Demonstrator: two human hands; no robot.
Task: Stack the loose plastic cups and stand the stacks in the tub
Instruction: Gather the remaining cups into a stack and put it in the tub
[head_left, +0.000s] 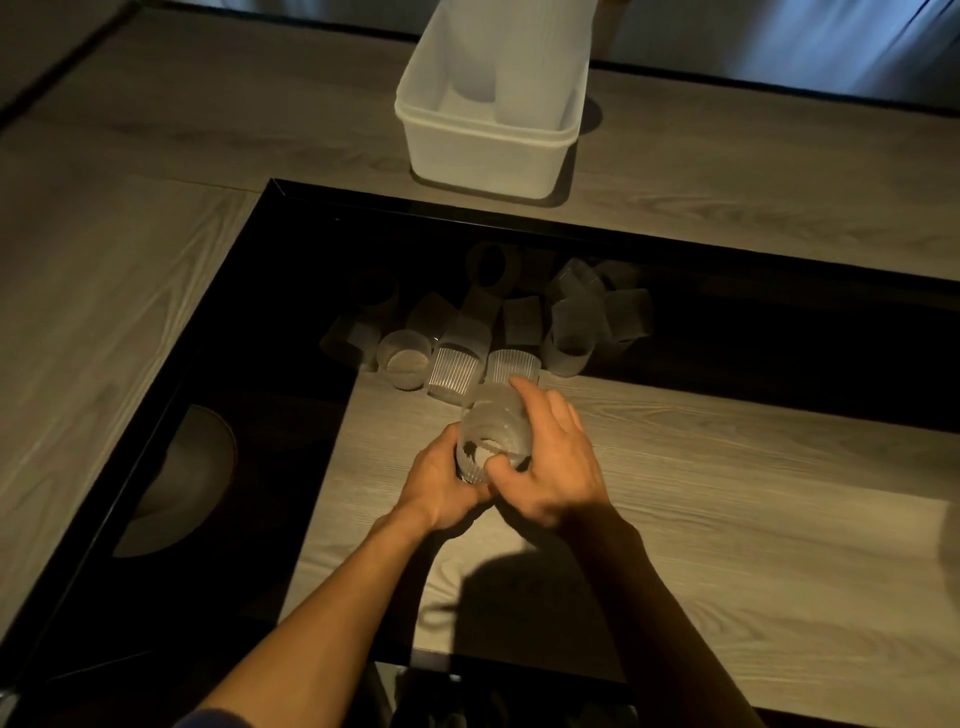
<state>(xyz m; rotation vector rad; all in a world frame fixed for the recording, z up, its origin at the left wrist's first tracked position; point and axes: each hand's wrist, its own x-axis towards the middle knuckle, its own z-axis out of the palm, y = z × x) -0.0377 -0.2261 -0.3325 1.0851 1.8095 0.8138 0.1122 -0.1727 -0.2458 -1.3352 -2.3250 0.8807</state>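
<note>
Entry: cup stacking, mid-task. The step in hand was judged to be the nesting of one cup into another. Left hand (441, 475): fingers curled round the lower cup (467, 470), which was ribbed and held near the middle of the table (727, 467). Whether it was a single cup or several nested could not be told. Right hand (553, 457): fingers and thumb clasped over the upper cup (496, 423), which was frosted, tilted and touching the lower cup, seemingly part-way in. Heap (493, 332): a dozen or so loose cups, some on their sides and some upright, touching one another. It lay just beyond the hands in the shadowed band toward the far edge. Tub (483, 156): white and open, at the far edge, well apart from the hands. Stacks (535, 73) stood upright inside it, count unclear. Frame (291, 197): black, bordering the work area. Progress was judged partial, with most of the heap unstacked. The next move called for squaring the upper cup to the lower one and pressing it home, with a firm left-hand hold against twisting. After that would come a reach to the nearest ribbed cups of the heap.
</note>
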